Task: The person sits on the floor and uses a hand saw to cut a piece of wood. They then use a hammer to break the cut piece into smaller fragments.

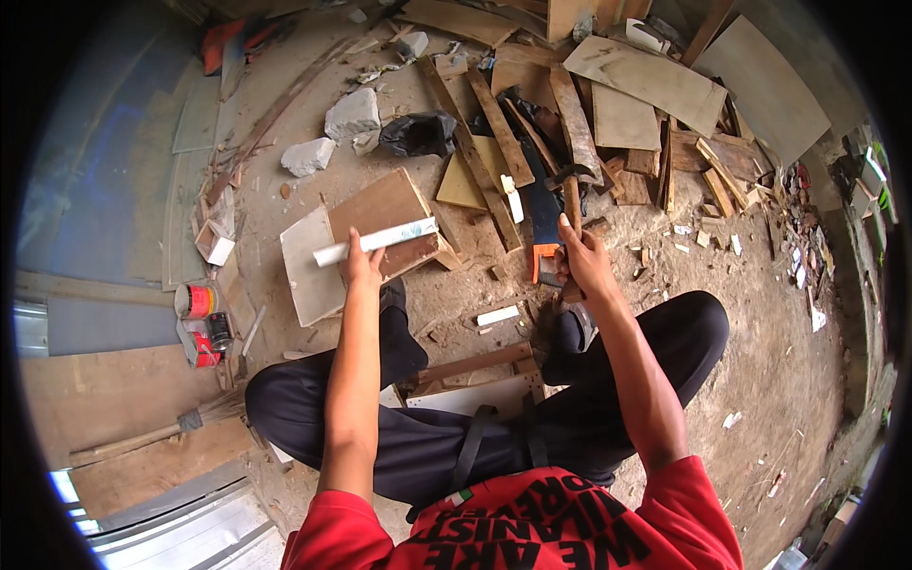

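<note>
In my left hand [362, 261] is a narrow white strip of board [394, 234], held crosswise over a wooden box [380, 204] with a brown top. A pale flat panel [309, 266] leans at the box's left side. My right hand [587, 264] is wrapped round the wooden handle of a hammer [572, 195], its dark head pointing away from me. Just left of that hand lies a handsaw [545, 214] with an orange handle, partly under the scraps. A short white strip [498, 315] rests on the ground between my feet.
Planks and boards [646, 85] are heaped at the far right. White stone chunks [352, 114] and a black plastic bag [418, 133] lie beyond the box. Red cans [199, 302] stand at left. A wooden frame [475, 366] sits by my legs. Debris [803, 256] lines the right wall.
</note>
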`<state>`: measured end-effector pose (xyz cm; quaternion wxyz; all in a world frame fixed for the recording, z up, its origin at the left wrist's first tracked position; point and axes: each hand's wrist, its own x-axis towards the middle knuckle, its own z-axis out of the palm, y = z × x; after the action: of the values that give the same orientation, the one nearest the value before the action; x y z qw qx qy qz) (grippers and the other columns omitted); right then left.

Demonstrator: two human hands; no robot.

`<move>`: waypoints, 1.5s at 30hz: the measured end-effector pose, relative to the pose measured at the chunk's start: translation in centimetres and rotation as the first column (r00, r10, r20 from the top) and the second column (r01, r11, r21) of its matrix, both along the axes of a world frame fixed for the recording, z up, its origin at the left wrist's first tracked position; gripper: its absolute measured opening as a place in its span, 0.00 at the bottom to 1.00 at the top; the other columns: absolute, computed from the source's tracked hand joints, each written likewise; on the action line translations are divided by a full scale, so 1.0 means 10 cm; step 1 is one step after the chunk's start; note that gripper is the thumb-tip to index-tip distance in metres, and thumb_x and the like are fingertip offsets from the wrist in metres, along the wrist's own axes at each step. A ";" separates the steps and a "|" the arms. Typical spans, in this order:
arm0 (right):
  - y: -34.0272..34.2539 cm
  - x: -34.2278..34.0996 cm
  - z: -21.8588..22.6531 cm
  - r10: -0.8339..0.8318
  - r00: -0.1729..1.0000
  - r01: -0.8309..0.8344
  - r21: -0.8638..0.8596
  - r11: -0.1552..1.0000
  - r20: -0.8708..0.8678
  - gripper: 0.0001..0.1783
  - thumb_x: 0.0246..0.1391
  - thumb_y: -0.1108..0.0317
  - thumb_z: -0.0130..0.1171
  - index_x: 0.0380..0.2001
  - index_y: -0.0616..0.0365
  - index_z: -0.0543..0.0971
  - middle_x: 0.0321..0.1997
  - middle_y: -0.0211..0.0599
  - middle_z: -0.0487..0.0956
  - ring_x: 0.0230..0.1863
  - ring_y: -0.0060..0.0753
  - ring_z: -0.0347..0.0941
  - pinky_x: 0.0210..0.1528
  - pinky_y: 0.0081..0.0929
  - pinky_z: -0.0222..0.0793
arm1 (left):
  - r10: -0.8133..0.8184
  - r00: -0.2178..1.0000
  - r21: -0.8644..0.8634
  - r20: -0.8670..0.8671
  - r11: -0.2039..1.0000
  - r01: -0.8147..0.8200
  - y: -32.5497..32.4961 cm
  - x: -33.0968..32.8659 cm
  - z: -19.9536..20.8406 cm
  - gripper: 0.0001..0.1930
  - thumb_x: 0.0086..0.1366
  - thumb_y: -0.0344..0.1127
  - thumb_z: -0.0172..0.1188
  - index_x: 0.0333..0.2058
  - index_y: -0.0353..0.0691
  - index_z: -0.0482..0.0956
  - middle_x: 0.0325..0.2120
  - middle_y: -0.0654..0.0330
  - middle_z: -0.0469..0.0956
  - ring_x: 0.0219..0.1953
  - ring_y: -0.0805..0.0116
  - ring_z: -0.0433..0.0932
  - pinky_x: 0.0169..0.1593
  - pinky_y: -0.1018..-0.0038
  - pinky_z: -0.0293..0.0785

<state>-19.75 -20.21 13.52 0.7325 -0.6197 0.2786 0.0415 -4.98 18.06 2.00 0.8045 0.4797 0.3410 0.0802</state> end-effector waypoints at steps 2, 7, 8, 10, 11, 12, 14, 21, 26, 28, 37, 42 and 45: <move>-0.02 -0.01 -0.08 0.006 1.000 -0.006 -0.019 1.000 -0.003 0.26 0.64 0.42 0.58 0.32 0.57 0.71 0.21 0.28 0.70 0.16 0.19 0.66 0.19 0.23 0.64 | 0.015 1.000 -0.050 -0.016 0.999 -0.016 0.01 -0.16 -0.25 0.35 0.64 0.50 0.67 0.60 0.32 0.65 0.57 0.48 0.71 0.59 0.48 0.73 0.57 0.53 0.80; -0.11 -0.12 -0.15 -0.004 0.999 -0.002 -0.122 0.993 -0.047 0.30 0.64 0.39 0.56 0.34 0.61 0.74 0.22 0.27 0.70 0.21 0.18 0.67 0.24 0.22 0.65 | -0.332 0.876 0.457 -0.349 0.756 0.469 -0.28 -0.42 0.21 0.41 0.60 0.69 0.61 0.44 0.26 0.78 0.36 0.48 0.82 0.31 0.56 0.85 0.32 0.63 0.85; -0.10 -0.10 -0.14 -0.008 0.999 0.004 -0.115 0.993 -0.041 0.31 0.64 0.39 0.55 0.34 0.62 0.74 0.22 0.27 0.70 0.22 0.18 0.67 0.24 0.22 0.64 | -0.379 0.829 0.493 -0.411 0.672 0.552 -0.23 -0.45 0.22 0.39 0.61 0.69 0.61 0.39 0.28 0.80 0.32 0.50 0.82 0.27 0.61 0.84 0.28 0.67 0.83; -0.06 -0.07 -0.14 0.000 0.999 -0.004 -0.103 0.995 -0.035 0.31 0.64 0.38 0.55 0.34 0.62 0.74 0.22 0.27 0.70 0.22 0.18 0.66 0.24 0.22 0.64 | -0.412 0.661 0.484 -0.627 0.459 0.745 -0.14 -0.48 0.31 0.32 0.62 0.64 0.63 0.37 0.32 0.81 0.28 0.52 0.82 0.25 0.60 0.83 0.28 0.67 0.82; -0.06 -0.06 -0.15 0.011 0.999 -0.014 -0.101 0.995 -0.035 0.31 0.64 0.38 0.55 0.33 0.61 0.74 0.22 0.27 0.70 0.22 0.18 0.66 0.24 0.22 0.64 | -0.433 0.678 0.584 -0.594 0.348 0.734 -0.10 -0.42 0.25 0.31 0.61 0.62 0.65 0.42 0.33 0.79 0.34 0.51 0.81 0.30 0.60 0.83 0.32 0.65 0.81; -0.03 -0.05 -0.14 0.025 0.999 -0.028 -0.097 0.995 -0.035 0.30 0.64 0.38 0.55 0.32 0.60 0.74 0.22 0.27 0.70 0.21 0.18 0.66 0.24 0.22 0.64 | -0.454 0.691 0.673 -0.562 0.235 0.702 -0.08 -0.35 0.24 0.31 0.61 0.59 0.66 0.47 0.35 0.77 0.40 0.50 0.80 0.36 0.60 0.83 0.36 0.64 0.81; 0.02 -0.03 -0.10 0.045 0.999 -0.048 -0.097 0.994 -0.031 0.30 0.64 0.38 0.55 0.31 0.59 0.73 0.22 0.27 0.70 0.21 0.19 0.66 0.23 0.22 0.64 | -0.472 0.764 0.878 -0.439 -0.047 0.476 -0.04 -0.35 0.19 0.31 0.61 0.55 0.67 0.54 0.37 0.73 0.50 0.50 0.77 0.48 0.59 0.80 0.46 0.59 0.77; -0.02 -0.06 -0.14 0.045 0.997 -0.050 -0.079 0.996 -0.057 0.30 0.65 0.38 0.53 0.31 0.59 0.72 0.21 0.27 0.69 0.19 0.19 0.66 0.21 0.23 0.64 | -0.658 0.627 0.870 -0.418 -0.487 0.069 -0.19 -0.32 0.17 0.30 0.62 0.41 0.65 0.62 0.46 0.68 0.61 0.56 0.70 0.68 0.55 0.63 0.70 0.48 0.49; -0.09 -0.08 -0.28 -0.021 0.996 0.016 -0.055 0.998 -0.090 0.29 0.68 0.41 0.49 0.33 0.61 0.72 0.21 0.28 0.69 0.18 0.19 0.66 0.20 0.23 0.64 | -0.719 0.549 0.903 -0.426 -0.376 0.207 -0.35 -0.27 0.43 0.19 0.60 0.35 0.67 0.49 0.44 0.73 0.45 0.55 0.75 0.49 0.47 0.76 0.52 0.54 0.70; -0.09 -0.06 -0.39 -0.050 0.996 0.047 -0.036 0.998 -0.078 0.28 0.69 0.43 0.48 0.33 0.61 0.72 0.21 0.28 0.70 0.17 0.20 0.66 0.19 0.23 0.64 | -0.716 0.603 0.936 -0.351 -0.276 0.217 -0.49 -0.29 0.52 0.16 0.60 0.35 0.67 0.44 0.42 0.73 0.44 0.53 0.75 0.46 0.44 0.76 0.47 0.54 0.73; 0.03 -0.13 0.19 0.317 0.945 -0.313 0.063 0.948 -0.081 0.21 0.71 0.50 0.49 0.41 0.61 0.73 0.22 0.25 0.66 0.17 0.18 0.61 0.18 0.23 0.60 | -0.825 0.533 0.978 -0.189 -0.109 0.179 -0.80 -0.22 1.11 0.19 0.64 0.35 0.64 0.50 0.30 0.73 0.39 0.42 0.79 0.43 0.41 0.79 0.45 0.59 0.74; 0.06 -0.27 0.56 0.643 0.760 -0.585 0.333 0.740 -0.095 0.22 0.70 0.49 0.51 0.43 0.60 0.73 0.22 0.23 0.65 0.18 0.16 0.55 0.19 0.22 0.56 | -0.856 0.417 0.893 -0.307 -0.107 0.437 -0.72 -0.20 1.59 0.21 0.67 0.41 0.61 0.51 0.31 0.72 0.34 0.44 0.81 0.37 0.51 0.80 0.43 0.62 0.74; 0.12 -0.27 0.65 0.715 0.699 -0.672 0.322 0.667 -0.022 0.21 0.71 0.49 0.50 0.40 0.59 0.72 0.22 0.22 0.64 0.18 0.15 0.55 0.19 0.21 0.55 | -0.841 0.363 0.843 -0.401 -0.183 0.506 -0.74 -0.28 1.84 0.22 0.67 0.42 0.60 0.52 0.33 0.71 0.40 0.39 0.81 0.47 0.40 0.80 0.49 0.57 0.74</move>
<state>-22.42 -19.04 20.05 0.7210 -0.5599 0.0652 0.4031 -7.76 10.68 20.44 0.3338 0.9086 -0.2162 -0.1275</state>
